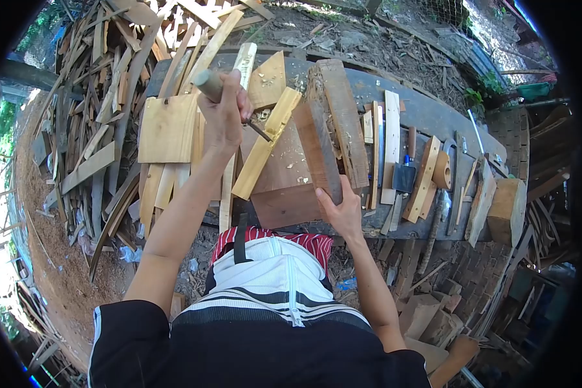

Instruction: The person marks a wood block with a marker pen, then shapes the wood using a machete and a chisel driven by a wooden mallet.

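My left hand point(225, 111) is closed round a chisel point(208, 84) with a thick, pale, round-ended handle. Its dark blade point(260, 132) slants down to the right, the tip right at a notched part of a yellow wood strip point(265, 145). That strip lies diagonally over a wide brown wood block point(284, 205) scattered with shavings. In my right hand point(344, 212) is the near end of a dark brown wood block point(317, 150), thumb on one side and fingers on the other. It stands tilted beside a long, thick plank point(344, 116).
Pale boards point(168, 129) lie on the dark bench point(368, 84) to the left. At right are a trowel-like tool point(404, 174), a wooden plane point(427, 181), a handsaw frame point(451, 152) and a squared block point(507, 207). Scrap wood point(110, 97) is heaped beyond the left end.
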A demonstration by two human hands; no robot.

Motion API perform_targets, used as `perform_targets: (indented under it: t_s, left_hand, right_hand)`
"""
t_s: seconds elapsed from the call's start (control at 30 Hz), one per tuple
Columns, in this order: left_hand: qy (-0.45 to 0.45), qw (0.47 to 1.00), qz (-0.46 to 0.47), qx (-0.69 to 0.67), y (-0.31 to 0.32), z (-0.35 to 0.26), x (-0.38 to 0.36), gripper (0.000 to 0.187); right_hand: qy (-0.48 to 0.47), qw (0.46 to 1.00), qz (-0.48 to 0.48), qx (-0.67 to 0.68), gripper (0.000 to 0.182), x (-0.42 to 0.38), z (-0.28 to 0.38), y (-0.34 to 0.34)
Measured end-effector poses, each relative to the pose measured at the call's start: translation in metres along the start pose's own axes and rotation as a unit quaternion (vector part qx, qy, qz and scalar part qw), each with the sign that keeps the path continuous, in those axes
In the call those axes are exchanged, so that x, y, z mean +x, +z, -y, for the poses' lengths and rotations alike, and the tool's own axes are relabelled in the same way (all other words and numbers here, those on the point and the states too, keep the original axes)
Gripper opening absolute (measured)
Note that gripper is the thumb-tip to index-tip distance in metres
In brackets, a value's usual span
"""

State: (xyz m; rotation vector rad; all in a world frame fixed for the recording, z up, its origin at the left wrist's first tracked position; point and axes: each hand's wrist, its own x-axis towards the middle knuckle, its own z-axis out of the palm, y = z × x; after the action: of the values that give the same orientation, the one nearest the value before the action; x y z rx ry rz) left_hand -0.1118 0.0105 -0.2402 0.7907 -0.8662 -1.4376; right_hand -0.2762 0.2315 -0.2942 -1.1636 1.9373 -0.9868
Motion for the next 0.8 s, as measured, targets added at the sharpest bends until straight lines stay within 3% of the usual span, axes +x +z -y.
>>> perform_targets:
  t_s: [0.17, 0.27, 0.47, 0.53, 0.63, 0.8]
  left_hand:
    - [0.007, 1.0, -0.003, 0.021, -0.001, 0.019, -0.009, 0.033]
    - [0.031, 0.999, -0.004, 0.029, 0.001, 0.021, -0.012, 0.032]
    - [0.14, 0.975, -0.1, 0.141, 0.002, 0.039, -0.023, 0.025]
    - [0.213, 0.969, -0.066, 0.109, 0.002, 0.043, -0.027, 0.022]
    - [0.205, 0.976, 0.006, 0.074, -0.001, 0.042, -0.037, 0.026]
    - [0.257, 0.952, -0.008, 0.167, -0.007, 0.059, -0.04, 0.029]
  right_hand:
    - [-0.042, 0.999, -0.001, -0.02, 0.042, 0.008, 0.003, 0.015]
    - [-0.018, 1.0, 0.006, -0.012, 0.048, 0.017, 0.005, 0.022]
    - [0.022, 0.999, 0.034, -0.011, 0.057, 0.021, -0.003, 0.033]
    - [0.013, 0.999, 0.031, -0.027, 0.057, 0.022, -0.005, 0.034]
    - [0.003, 0.999, 0.032, -0.042, 0.058, 0.024, -0.007, 0.033]
    - [0.004, 0.998, 0.047, -0.048, 0.061, 0.03, -0.011, 0.031]
